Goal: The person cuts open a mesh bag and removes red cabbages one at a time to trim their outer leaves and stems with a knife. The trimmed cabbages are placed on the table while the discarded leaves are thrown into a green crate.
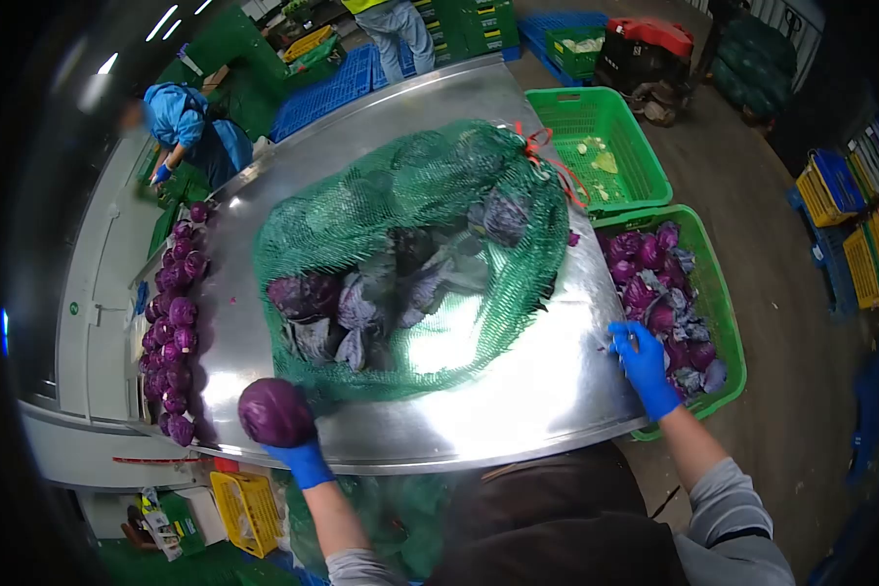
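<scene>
In my left hand [305, 461], gloved in blue, is a round red cabbage [276, 412], held above the near left part of the metal table [361, 441]. My right hand [645, 369], also in a blue glove, is over the table's right edge beside a green crate [734, 342] of purple leaves and trimmings [654, 293]. Its fingers look apart; I make out nothing held in them. Between my hands lies a green mesh sack [352, 210], its side gaping, with loose-leaved red cabbages [305, 295] inside and a red tie [535, 145] at its far end.
Trimmed red cabbages [176, 342] are lined up along the table's left edge. A second green crate [645, 161] with a few pale scraps stands at the far right. A person in blue [181, 117] works at the far left; another person's legs [400, 39] show behind the table.
</scene>
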`<state>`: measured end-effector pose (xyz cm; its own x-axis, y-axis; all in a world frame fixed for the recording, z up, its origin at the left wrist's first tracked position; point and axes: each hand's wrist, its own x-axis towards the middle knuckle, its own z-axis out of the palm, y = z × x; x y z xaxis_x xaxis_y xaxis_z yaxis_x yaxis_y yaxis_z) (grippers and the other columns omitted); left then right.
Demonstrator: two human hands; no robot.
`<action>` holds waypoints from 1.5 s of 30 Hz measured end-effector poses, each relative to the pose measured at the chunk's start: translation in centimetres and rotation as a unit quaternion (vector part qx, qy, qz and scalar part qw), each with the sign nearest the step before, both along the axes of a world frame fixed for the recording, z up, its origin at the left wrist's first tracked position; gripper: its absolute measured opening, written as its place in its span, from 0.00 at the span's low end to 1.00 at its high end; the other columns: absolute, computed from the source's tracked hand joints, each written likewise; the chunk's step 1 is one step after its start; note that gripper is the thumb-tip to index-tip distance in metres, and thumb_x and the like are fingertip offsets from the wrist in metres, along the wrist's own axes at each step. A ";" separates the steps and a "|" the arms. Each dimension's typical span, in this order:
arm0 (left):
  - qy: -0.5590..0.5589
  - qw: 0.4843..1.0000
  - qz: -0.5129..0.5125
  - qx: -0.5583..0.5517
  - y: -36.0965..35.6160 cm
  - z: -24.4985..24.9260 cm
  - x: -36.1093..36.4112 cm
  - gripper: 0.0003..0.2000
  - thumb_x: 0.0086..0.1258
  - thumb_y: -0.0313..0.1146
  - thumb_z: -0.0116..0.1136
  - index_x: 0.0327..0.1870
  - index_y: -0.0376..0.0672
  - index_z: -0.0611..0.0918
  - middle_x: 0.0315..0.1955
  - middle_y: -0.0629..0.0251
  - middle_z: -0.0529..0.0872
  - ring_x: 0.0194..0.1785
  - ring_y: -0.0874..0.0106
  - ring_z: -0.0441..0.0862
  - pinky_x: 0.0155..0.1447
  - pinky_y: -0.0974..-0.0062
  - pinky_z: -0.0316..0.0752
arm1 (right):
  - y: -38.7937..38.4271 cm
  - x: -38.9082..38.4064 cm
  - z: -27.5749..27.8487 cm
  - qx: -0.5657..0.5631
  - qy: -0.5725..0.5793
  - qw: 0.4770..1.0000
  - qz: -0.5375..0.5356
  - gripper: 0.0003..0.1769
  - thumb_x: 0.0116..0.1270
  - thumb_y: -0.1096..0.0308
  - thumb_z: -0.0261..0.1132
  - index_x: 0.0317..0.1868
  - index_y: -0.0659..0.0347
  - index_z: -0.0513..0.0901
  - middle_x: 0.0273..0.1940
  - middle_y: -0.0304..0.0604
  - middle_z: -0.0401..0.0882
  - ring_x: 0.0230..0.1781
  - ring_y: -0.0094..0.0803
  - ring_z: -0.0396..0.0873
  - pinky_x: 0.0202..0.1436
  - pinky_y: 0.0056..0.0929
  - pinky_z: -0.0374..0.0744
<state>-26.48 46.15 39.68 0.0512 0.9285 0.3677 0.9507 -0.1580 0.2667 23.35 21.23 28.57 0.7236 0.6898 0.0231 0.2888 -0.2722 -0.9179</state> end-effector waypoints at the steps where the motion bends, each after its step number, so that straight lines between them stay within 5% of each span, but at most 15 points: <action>1: -0.238 0.971 0.003 -0.008 1.5 -1.4 -3.4 0.30 0.61 0.43 0.59 0.64 0.43 0.67 0.62 0.61 0.71 0.64 0.60 0.69 0.66 0.53 0.67 | -0.4 -1.3 0.1 0.000 0.093 0.995 0.018 0.09 0.63 0.72 0.62 0.43 0.62 0.81 0.34 0.37 0.82 0.30 0.21 0.77 0.34 0.22 0.76; 3: -0.610 0.792 -0.014 -0.019 3.7 -1.8 -7.4 0.36 0.60 0.49 0.60 0.66 0.40 0.64 0.65 0.55 0.66 0.66 0.53 0.65 0.68 0.46 0.61 | -0.3 -3.5 1.2 0.004 0.185 0.982 0.034 0.09 0.63 0.73 0.61 0.43 0.63 0.81 0.34 0.37 0.82 0.30 0.20 0.77 0.34 0.21 0.76; 5: -0.970 0.235 0.046 0.029 5.8 -1.2 -10.4 0.37 0.61 0.54 0.56 0.66 0.39 0.62 0.67 0.49 0.61 0.68 0.49 0.60 0.69 0.41 0.56 | 0.5 -5.5 2.6 -0.060 0.238 0.968 0.054 0.09 0.63 0.74 0.60 0.43 0.65 0.81 0.34 0.38 0.82 0.30 0.20 0.77 0.33 0.19 0.75; 6: -0.971 0.237 0.013 0.033 6.7 -1.4 -11.2 0.34 0.66 0.55 0.49 0.66 0.40 0.61 0.67 0.43 0.59 0.69 0.49 0.58 0.70 0.41 0.53 | 0.7 -6.2 1.6 -0.039 0.202 0.977 0.055 0.10 0.63 0.72 0.59 0.44 0.62 0.81 0.26 0.35 0.80 0.16 0.14 0.67 0.18 0.16 0.66; 7: -0.971 0.234 0.010 0.035 7.5 -0.9 -11.0 0.34 0.66 0.55 0.49 0.66 0.40 0.61 0.67 0.43 0.59 0.69 0.49 0.58 0.70 0.41 0.53 | 1.0 -6.6 1.7 -0.036 0.200 0.978 0.056 0.10 0.63 0.72 0.59 0.44 0.62 0.81 0.26 0.35 0.80 0.16 0.14 0.67 0.18 0.16 0.66; 11: -0.713 0.684 -0.122 -0.099 11.8 1.3 -6.8 0.21 0.70 0.43 0.49 0.59 0.41 0.72 0.58 0.57 0.74 0.60 0.58 0.72 0.59 0.57 0.70 | 1.9 -7.1 1.5 -0.072 0.294 0.953 0.028 0.10 0.65 0.72 0.58 0.45 0.62 0.80 0.29 0.38 0.80 0.18 0.17 0.71 0.19 0.17 0.68; 14: -0.515 0.816 -0.171 -0.200 13.5 2.5 0.9 0.21 0.66 0.35 0.58 0.57 0.33 0.75 0.51 0.57 0.79 0.54 0.67 0.78 0.55 0.72 0.74 | 1.8 -7.8 0.7 -0.062 0.322 0.945 0.004 0.10 0.65 0.71 0.58 0.46 0.61 0.80 0.28 0.39 0.80 0.14 0.17 0.69 0.14 0.17 0.66; 16: -0.388 0.907 -0.073 -0.149 13.9 2.7 6.1 0.29 0.58 0.37 0.68 0.57 0.29 0.74 0.50 0.54 0.81 0.50 0.68 0.78 0.55 0.73 0.72 | 1.3 -8.2 0.5 -0.068 0.319 0.945 0.001 0.10 0.66 0.69 0.58 0.45 0.61 0.80 0.26 0.38 0.80 0.13 0.18 0.69 0.14 0.17 0.66; 25: -0.319 0.932 -0.155 -0.072 19.8 2.2 10.8 0.44 0.38 0.49 0.78 0.54 0.29 0.71 0.47 0.47 0.80 0.49 0.56 0.79 0.54 0.64 0.73 | 0.6 -9.7 0.7 -0.090 0.327 0.941 0.005 0.09 0.66 0.69 0.58 0.44 0.61 0.80 0.27 0.40 0.82 0.13 0.18 0.70 0.14 0.18 0.67; 29: -0.244 0.965 -0.087 -0.048 16.7 2.4 11.0 0.52 0.36 0.52 0.77 0.62 0.29 0.65 0.58 0.42 0.69 0.61 0.52 0.68 0.64 0.60 0.65 | 1.7 -10.0 0.1 -0.093 0.312 0.945 0.046 0.08 0.66 0.71 0.58 0.43 0.61 0.80 0.27 0.41 0.81 0.14 0.18 0.70 0.15 0.18 0.68; 33: -0.408 0.902 -0.141 0.012 13.3 1.8 10.1 0.47 0.43 0.43 0.76 0.64 0.32 0.64 0.59 0.51 0.69 0.63 0.59 0.67 0.67 0.67 0.61 | 1.7 -10.4 2.9 -0.081 0.303 0.948 0.057 0.09 0.62 0.73 0.62 0.42 0.63 0.81 0.26 0.39 0.81 0.17 0.17 0.72 0.20 0.18 0.70; 35: -0.520 0.841 -0.148 -0.019 9.9 2.9 10.1 0.43 0.45 0.35 0.71 0.65 0.35 0.64 0.60 0.54 0.69 0.63 0.62 0.66 0.68 0.67 0.60 | 0.9 -10.0 2.4 -0.075 0.285 0.954 0.054 0.09 0.61 0.73 0.62 0.42 0.64 0.82 0.28 0.39 0.81 0.21 0.18 0.74 0.23 0.18 0.72; 37: -0.644 0.725 -0.218 -0.110 5.7 4.5 11.0 0.47 0.43 0.44 0.72 0.67 0.36 0.63 0.61 0.55 0.68 0.64 0.62 0.67 0.68 0.65 0.61 | 0.0 -10.1 2.3 -0.084 0.273 0.957 0.052 0.09 0.60 0.74 0.63 0.42 0.64 0.82 0.29 0.38 0.82 0.24 0.18 0.76 0.26 0.18 0.74; 41: -0.643 0.649 -0.321 -0.249 -0.1 4.1 15.6 0.54 0.37 0.51 0.75 0.68 0.34 0.61 0.61 0.55 0.69 0.64 0.63 0.67 0.69 0.64 0.60 | 0.6 -10.0 2.5 -0.025 0.133 0.988 0.073 0.10 0.61 0.72 0.63 0.44 0.63 0.80 0.37 0.41 0.83 0.38 0.25 0.80 0.43 0.26 0.77; 45: -0.574 0.670 -0.342 -0.325 -5.8 1.0 22.0 0.54 0.36 0.47 0.77 0.68 0.35 0.61 0.63 0.57 0.66 0.64 0.65 0.67 0.70 0.67 0.59 | 0.8 -8.6 5.0 -0.005 0.024 0.998 0.051 0.12 0.62 0.72 0.61 0.47 0.61 0.75 0.42 0.43 0.82 0.42 0.31 0.81 0.46 0.27 0.77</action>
